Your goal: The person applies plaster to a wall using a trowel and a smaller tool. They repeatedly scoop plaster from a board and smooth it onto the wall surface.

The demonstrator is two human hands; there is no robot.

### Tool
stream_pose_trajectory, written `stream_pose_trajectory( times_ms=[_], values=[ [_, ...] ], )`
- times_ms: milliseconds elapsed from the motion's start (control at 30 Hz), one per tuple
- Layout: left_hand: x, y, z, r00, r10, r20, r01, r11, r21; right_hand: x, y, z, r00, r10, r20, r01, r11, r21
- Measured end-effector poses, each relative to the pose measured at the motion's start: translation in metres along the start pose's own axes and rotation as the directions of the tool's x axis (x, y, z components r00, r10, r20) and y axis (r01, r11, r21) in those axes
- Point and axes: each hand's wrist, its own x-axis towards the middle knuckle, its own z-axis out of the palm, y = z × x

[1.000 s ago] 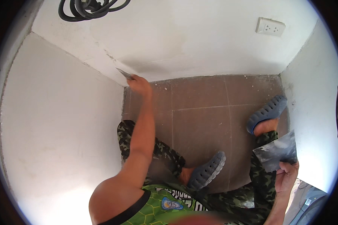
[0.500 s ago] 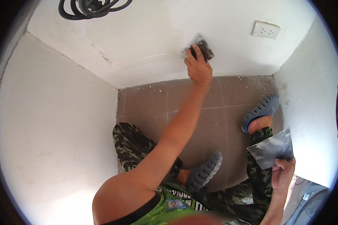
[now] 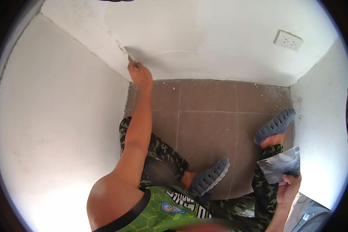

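Both scraper [image 3: 132,60] and plate [image 3: 281,165] look light, stiff, maybe slick; grip at the back edge; left hand [image 3: 142,74] pinches scraper at the wall [image 3: 228,34], left end; right hand [image 3: 289,189] pinches plate's lower edge by the right leg [image 3: 263,195]; versus half a second ago, scraper's swung left, now edge-on.

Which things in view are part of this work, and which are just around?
In use:
flat-bladed scraper, left hand, at the back wall
grey plate, right hand

Just around:
wall socket
apparent fan, lower right, partly cut off
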Motion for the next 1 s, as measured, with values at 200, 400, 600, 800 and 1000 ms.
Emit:
stream_pose_trajectory(
  times_ms=[200, 400, 600, 800, 1000],
  values=[
    [-0.145, 0.103, 0.043, 0.881, 0.408, 0.238, -0.426, 0.904, 0.026, -0.001, 0.0, 0.001, 1.0, -0.019, -0.025, 0.018, 0.999, -0.031],
    [-0.255, 0.146, 0.067, 0.864, 0.259, 0.433, -0.236, 0.966, -0.108, -0.013, -0.009, 0.01, 0.983, -0.179, 0.03, 0.179, 0.984, 0.002],
    [-0.197, 0.058, 0.035, 0.989, -0.089, 0.121, 0.112, 0.974, -0.199, -0.008, -0.007, -0.011, 0.987, -0.158, 0.013, 0.158, 0.987, -0.03],
    [-0.036, 0.008, 0.008, 0.988, -0.011, -0.157, -0.031, 0.964, -0.262, 0.005, 0.002, -0.019, 0.995, -0.064, -0.075, 0.052, 0.987, -0.153],
    [-0.153, 0.031, 0.045, 0.962, 0.127, 0.24, -0.129, 0.992, -0.007, 0.002, -0.003, 0.008, 0.996, -0.034, 0.078, 0.033, 0.999, 0.015]
  ],
)
